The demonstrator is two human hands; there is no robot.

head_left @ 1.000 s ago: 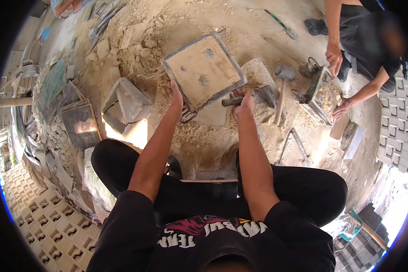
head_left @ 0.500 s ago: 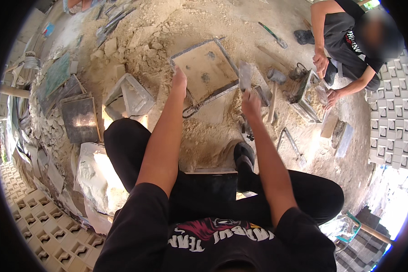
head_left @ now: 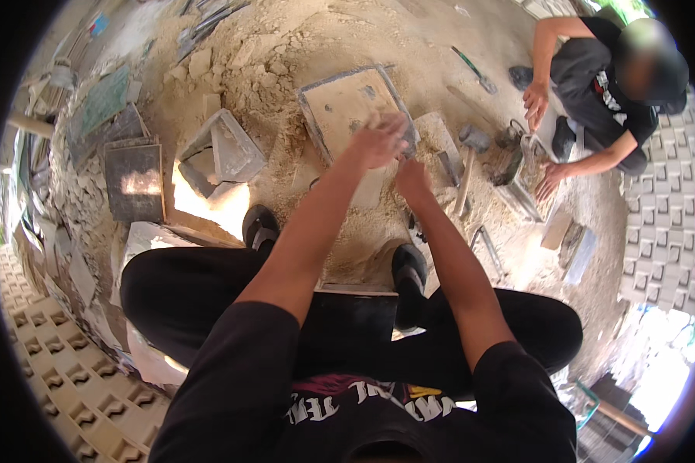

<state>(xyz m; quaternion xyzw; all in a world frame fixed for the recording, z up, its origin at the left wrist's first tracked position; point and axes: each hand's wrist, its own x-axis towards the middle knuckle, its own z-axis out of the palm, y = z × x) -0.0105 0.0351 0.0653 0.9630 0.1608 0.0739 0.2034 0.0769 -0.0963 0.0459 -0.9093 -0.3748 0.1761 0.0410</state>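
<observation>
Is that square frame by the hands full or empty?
The square frame looks full: tan material reaches its dark rim; the left hand hides part.

Frame (head_left: 339,79): on ground (head_left: 428,81)
L hand (head_left: 380,141): over frame's nr R corner
R hand (head_left: 414,184): just nr side of that corner
Hollow block (head_left: 239,150): L of frame
Board (head_left: 135,185): farther L of frame
Rubble (head_left: 259,71): behind frame, to L
Mallet (head_left: 466,177): R of frame
Box (head_left: 521,201): farther R of frame
</observation>
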